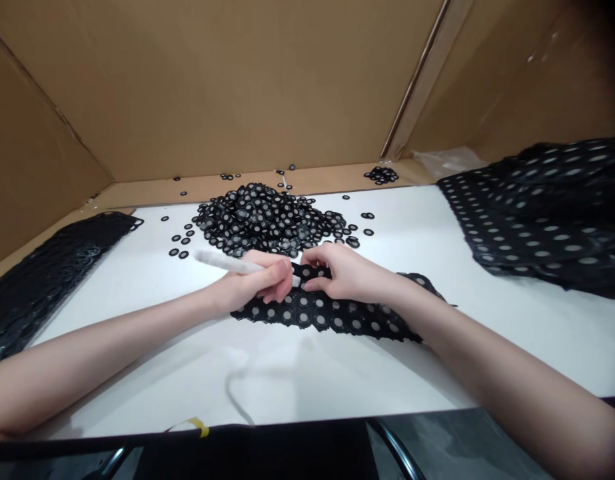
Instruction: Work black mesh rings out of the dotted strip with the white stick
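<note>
My left hand (267,277) is closed round a white pen-like tool (222,260), whose tip end points right toward a black sheet with rows of pale round spots (312,313). That sheet lies flat on the white table in front of me. My right hand (342,270) pinches the upper part of the sheet between thumb and fingers, close to the tool's tip. Just beyond both hands rises a heap of small black rings with pale centres (267,217). What lies under my right palm is hidden.
At the left lies a stack of black perforated sheets (62,273). A larger black spotted sheet (547,213) is bunched at the right. Cardboard walls (247,87) enclose the back and sides. Loose rings (382,175) sit near the back wall. The white table (187,373) has a dark front edge.
</note>
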Demonstrator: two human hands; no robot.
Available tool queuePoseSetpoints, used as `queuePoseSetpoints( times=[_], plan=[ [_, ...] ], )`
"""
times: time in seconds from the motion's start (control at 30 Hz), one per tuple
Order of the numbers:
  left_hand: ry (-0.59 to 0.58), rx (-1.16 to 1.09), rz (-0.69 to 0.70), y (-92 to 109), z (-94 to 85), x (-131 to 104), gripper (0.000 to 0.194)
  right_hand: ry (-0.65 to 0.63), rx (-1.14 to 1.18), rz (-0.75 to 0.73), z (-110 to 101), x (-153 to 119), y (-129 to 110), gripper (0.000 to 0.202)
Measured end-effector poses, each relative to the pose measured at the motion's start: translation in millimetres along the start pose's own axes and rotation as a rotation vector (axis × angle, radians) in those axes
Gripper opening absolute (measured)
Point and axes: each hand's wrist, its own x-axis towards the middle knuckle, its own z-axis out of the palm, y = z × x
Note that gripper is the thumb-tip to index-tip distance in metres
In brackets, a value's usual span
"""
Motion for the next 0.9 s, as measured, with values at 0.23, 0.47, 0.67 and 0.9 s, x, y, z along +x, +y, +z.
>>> queuePoseSetpoints(
  times=[0.23,0.47,0.67,0.9],
  plan=[
    [0.001,0.103,0.01,0.7,6.6,-4.9,0.052,0.022,-0.011,-0.003,5.5,-0.2,-2.1,0.015],
    [-0.015,0.02,0.042,-5.1,4.0,-2.7,0.053,0.033,-0.002,0.004,6.5,-1.0,-1.4,0.018],
    [0.013,0.102,0.028,-3.6,6.4,-5.1,0.051,0.036,-0.008,-0.014,6.6,0.0,-2.0,0.015],
    [-0.062,0.171,-0.042,4.0,6.5,-2.3,0.052,0.02,-0.073,-0.001,5.5,-0.8,-5.4,0.016]
  ],
)
